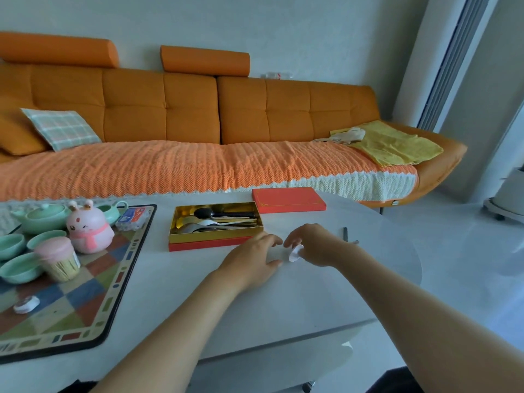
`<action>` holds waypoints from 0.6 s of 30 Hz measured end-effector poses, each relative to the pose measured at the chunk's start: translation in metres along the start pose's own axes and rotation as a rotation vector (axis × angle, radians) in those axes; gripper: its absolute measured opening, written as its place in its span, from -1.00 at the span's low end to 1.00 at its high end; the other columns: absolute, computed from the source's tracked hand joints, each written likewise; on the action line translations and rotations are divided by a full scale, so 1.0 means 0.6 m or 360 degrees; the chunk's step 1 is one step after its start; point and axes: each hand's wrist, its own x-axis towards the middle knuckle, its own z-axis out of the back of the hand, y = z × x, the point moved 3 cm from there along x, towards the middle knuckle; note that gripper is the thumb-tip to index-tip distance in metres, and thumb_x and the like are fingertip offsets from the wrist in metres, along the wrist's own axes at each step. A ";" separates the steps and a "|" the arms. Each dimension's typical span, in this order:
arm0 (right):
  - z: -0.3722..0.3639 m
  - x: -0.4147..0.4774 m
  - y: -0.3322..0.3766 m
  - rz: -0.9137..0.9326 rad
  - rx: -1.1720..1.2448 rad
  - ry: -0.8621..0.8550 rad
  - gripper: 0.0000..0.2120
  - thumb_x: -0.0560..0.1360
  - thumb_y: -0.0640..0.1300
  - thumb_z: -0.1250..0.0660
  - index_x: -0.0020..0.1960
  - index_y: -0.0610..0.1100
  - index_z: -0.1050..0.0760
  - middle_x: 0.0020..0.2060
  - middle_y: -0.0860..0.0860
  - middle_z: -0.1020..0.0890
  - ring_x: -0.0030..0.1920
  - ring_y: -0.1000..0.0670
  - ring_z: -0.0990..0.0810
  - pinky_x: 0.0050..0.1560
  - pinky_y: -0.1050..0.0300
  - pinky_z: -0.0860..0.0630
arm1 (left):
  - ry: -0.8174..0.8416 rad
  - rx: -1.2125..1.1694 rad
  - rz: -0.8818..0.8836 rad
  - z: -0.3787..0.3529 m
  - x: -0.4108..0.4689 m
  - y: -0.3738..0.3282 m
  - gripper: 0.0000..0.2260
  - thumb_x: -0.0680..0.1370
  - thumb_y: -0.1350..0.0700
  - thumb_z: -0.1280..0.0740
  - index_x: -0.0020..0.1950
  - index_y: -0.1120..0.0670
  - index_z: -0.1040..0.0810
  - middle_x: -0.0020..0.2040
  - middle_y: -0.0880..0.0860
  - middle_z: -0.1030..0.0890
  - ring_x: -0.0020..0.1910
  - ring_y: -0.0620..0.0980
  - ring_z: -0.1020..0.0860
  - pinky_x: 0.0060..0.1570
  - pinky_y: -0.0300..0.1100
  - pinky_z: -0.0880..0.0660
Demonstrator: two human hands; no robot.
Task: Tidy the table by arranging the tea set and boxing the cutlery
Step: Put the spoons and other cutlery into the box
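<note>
Left hand point(252, 259) and right hand point(314, 245) pinch a blurred white piece point(293, 255) with curled fingers, just before the box point(215, 236); bare table point(283, 302) lies nearer.

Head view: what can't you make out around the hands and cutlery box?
Head view only.
White item between left hand and right hand: blurred, partly covered by them; identity and grip unclear.
Cutlery in the gold box: overlapping, near wall hides ends; count unclear.
Dark sticks past the right hand: too small to identify.
Green cups: cut by the left edge.
</note>
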 end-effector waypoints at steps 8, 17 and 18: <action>-0.019 0.039 0.071 0.0086 0.0197 -0.0101 -0.73 0.47 -0.20 -0.39 0.16 -0.04 -0.62 -0.03 0.03 -0.65 -0.03 0.00 -0.59 -0.05 0.17 -0.53 | -0.0012 -0.0255 0.0116 0.028 -0.009 0.029 -0.80 0.55 -0.07 -0.36 0.17 -0.19 -0.50 0.06 -0.14 -0.62 -0.03 -0.11 -0.59 -0.05 -0.19 -0.57; -0.005 0.061 0.115 0.0209 0.0541 -0.0247 -0.77 0.48 -0.16 -0.40 0.11 0.01 -0.67 -0.20 0.07 -0.65 -0.21 0.02 -0.58 -0.22 0.18 -0.51 | -0.0520 -0.0112 0.0328 0.098 -0.011 0.085 -0.80 0.62 0.10 -0.22 0.13 -0.10 -0.59 -0.04 -0.07 -0.64 -0.12 -0.06 -0.58 -0.20 -0.13 -0.58; -0.001 0.064 0.119 0.0210 0.0556 -0.0280 -0.79 0.50 -0.14 -0.38 0.12 -0.01 -0.66 -0.17 0.05 -0.66 -0.18 0.00 -0.60 -0.20 0.14 -0.53 | -0.0574 -0.0151 0.0379 0.108 -0.011 0.093 -0.81 0.62 0.09 -0.22 0.09 -0.11 -0.59 -0.07 -0.09 -0.64 -0.15 -0.09 -0.57 -0.23 -0.14 -0.56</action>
